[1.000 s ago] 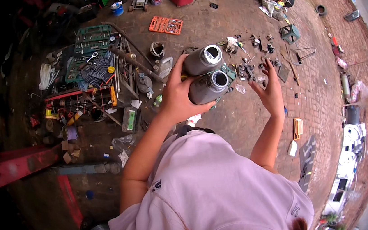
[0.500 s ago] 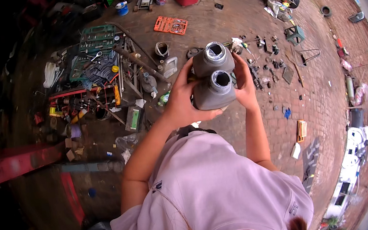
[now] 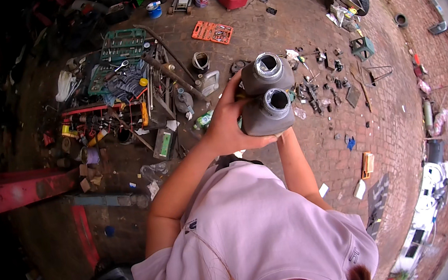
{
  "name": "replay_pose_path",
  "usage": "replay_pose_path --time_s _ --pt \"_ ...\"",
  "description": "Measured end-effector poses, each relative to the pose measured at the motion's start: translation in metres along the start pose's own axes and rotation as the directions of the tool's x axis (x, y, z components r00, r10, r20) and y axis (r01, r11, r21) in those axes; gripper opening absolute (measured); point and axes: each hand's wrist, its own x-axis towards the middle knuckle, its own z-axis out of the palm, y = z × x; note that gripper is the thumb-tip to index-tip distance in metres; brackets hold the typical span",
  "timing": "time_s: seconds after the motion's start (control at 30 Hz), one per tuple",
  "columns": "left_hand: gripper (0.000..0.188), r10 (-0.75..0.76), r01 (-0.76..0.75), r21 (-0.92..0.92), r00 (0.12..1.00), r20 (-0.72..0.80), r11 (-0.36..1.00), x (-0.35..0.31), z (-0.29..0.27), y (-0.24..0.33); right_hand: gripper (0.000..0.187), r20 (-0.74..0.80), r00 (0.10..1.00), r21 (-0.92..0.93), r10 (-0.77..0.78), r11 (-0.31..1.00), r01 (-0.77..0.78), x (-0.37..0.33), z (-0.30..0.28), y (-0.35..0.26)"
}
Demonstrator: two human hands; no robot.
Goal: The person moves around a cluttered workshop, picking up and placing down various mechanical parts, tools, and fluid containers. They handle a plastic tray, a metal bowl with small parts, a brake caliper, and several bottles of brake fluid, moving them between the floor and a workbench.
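Two grey plastic bottles, a far one (image 3: 268, 79) and a near one (image 3: 267, 117), are held close together in front of my chest. Both necks are uncapped, with silvery foil remnants round their rims. My left hand (image 3: 228, 122) is closed on them from the left, thumb along the near bottle's lower side and fingers round the far one. My right hand (image 3: 286, 135) is under the near bottle's right side; its fingers are hidden behind the bottle, so its grip does not show.
At left, a cluttered workbench carries a green socket set case (image 3: 122, 45) and gloves (image 3: 128, 83). An orange tool case (image 3: 213, 32) lies on the floor ahead. Metal parts (image 3: 310, 92) are scattered at right, near a green stand (image 3: 361, 48). A red beam (image 3: 33, 188) juts in at far left.
My right hand has slid from the right side of the bottles down beneath the near one. The bottles have shifted slightly right, still in my left hand.
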Motion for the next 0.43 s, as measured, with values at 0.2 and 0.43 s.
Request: replay_pose_path --time_s 0.2,0.43 --pt "0.065 -0.066 0.066 0.0 0.997 -0.051 0.998 -0.001 0.001 0.001 0.077 0.057 0.998 0.238 -0.027 0.971 0.013 0.003 0.002 0.002" --pt "0.061 -0.037 0.058 0.22 0.994 -0.102 0.974 -0.008 -0.014 0.002 0.084 -0.161 0.947 -0.035 -0.277 0.961 0.275 0.0 -0.006 -0.037"
